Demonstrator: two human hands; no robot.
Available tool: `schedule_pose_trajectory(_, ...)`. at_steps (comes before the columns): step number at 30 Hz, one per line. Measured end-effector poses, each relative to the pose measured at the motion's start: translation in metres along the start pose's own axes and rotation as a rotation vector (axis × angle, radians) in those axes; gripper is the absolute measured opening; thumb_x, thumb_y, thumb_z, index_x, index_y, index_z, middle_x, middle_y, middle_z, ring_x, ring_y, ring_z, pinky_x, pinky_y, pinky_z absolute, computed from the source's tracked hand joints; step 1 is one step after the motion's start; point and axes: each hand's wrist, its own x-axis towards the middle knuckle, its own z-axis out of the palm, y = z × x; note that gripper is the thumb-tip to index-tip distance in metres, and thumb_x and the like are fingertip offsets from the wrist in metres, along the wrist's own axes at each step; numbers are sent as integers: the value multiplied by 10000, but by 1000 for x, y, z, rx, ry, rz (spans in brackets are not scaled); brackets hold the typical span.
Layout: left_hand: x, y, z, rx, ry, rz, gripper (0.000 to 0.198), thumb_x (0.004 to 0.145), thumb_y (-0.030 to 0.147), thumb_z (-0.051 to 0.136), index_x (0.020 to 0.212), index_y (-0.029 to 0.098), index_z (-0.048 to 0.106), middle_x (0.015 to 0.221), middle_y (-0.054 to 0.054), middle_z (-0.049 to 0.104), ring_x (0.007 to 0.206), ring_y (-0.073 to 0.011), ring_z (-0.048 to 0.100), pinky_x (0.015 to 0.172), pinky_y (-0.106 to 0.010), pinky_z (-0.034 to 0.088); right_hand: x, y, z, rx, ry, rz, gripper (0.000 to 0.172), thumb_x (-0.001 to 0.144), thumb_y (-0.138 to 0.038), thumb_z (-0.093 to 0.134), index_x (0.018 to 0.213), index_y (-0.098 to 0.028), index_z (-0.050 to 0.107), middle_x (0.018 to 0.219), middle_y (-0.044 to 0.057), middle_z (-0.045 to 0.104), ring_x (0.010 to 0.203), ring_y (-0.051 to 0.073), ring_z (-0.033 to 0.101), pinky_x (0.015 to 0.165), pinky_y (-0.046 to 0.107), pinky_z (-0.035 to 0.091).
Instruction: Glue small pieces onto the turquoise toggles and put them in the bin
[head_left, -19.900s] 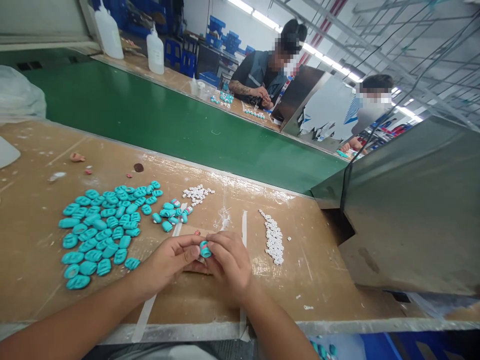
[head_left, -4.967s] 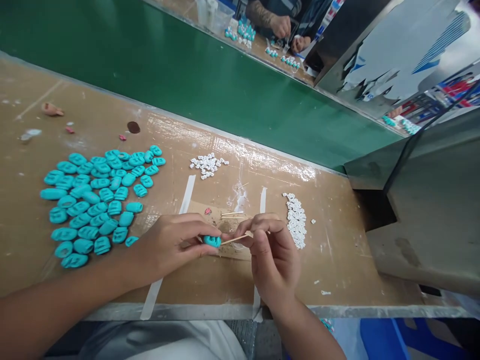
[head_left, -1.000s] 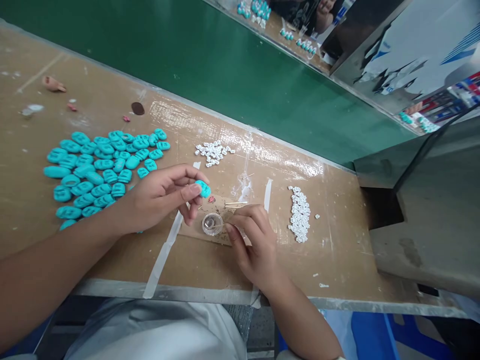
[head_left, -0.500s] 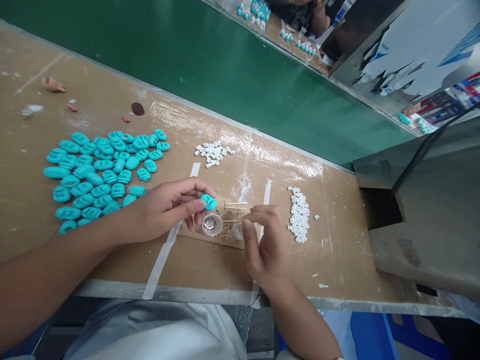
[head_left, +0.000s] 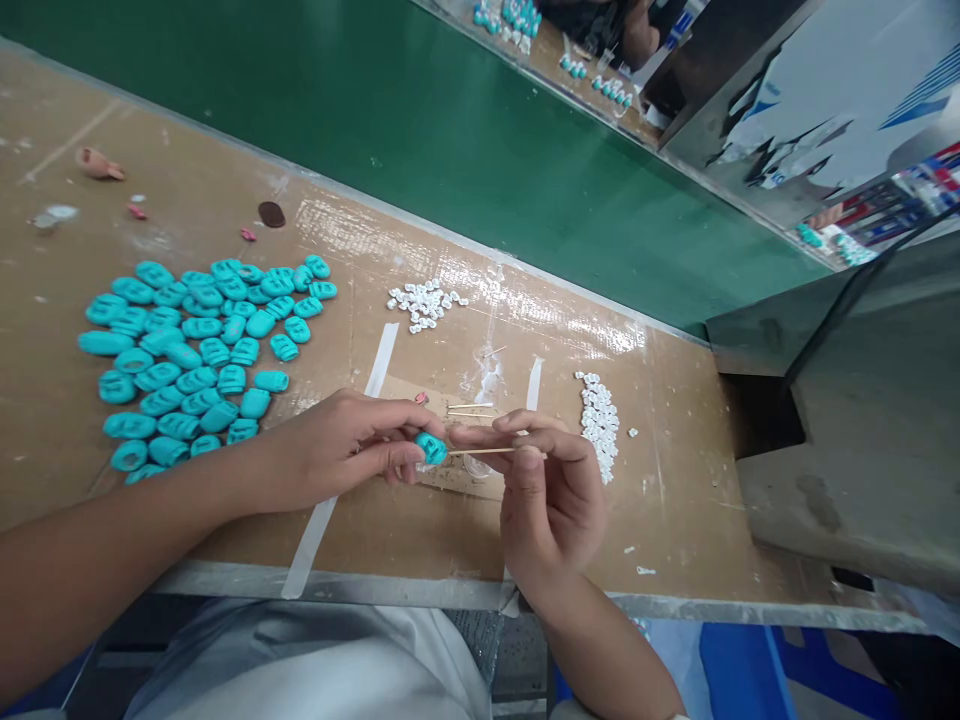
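Observation:
My left hand (head_left: 360,445) pinches a small rounded teal moulded piece (head_left: 430,448) between thumb and fingertips, over the middle of the bench. In my right hand (head_left: 551,490), thumb and forefinger grip a thin wooden stick (head_left: 480,451). The stick's far end meets the teal piece's right side; its tip is hidden there. Below the hands lies a piece of cardboard (head_left: 472,482) with a small clear cup (head_left: 477,466) on it, partly covered by my right hand. More thin sticks (head_left: 471,410) lie on the cardboard just beyond my fingers.
Many similar teal pieces (head_left: 180,375) are spread at the left. Small white parts form one heap (head_left: 424,303) beyond my hands and another (head_left: 598,430) to the right. White tape strips (head_left: 311,545) cross the bench. A green partition (head_left: 420,130) rises behind; a metal box (head_left: 840,430) stands right.
My right hand has brought the stick up from the cup area to the teal piece. My left hand has moved slightly right and nearer me, covering the left cup. A small pink bit now shows.

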Motion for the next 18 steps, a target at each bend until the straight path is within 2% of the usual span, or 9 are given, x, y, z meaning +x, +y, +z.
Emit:
schedule_pose_trajectory(6,-1,-2,2,2,9,28,184,912,192,555,1026,208,699,677,17,754,608,-148,706,673,-230,546,0,-2,1,-6,-13,-20,127,1004,-162,420,1000,-236,523,1021,49,580,987,183,683,816,449,638)
schedule_pose_trajectory(11,-2,-4,2,48,-15,26,194,919,184,551,1058,189,687,687,8,756,618,-147,709,673,-228,535,0,0,0,-7,-32,-14,138,996,-150,437,994,-223,554,1043,52,572,988,198,687,833,470,628)
schedule_pose_trajectory(18,-1,-2,0,79,-33,36,191,923,186,543,1051,182,684,692,4,754,622,-148,705,653,-220,527,1,-1,0,-76,-19,-78,168,985,-125,432,1005,-224,565,1031,50,572,977,199,681,830,460,614)
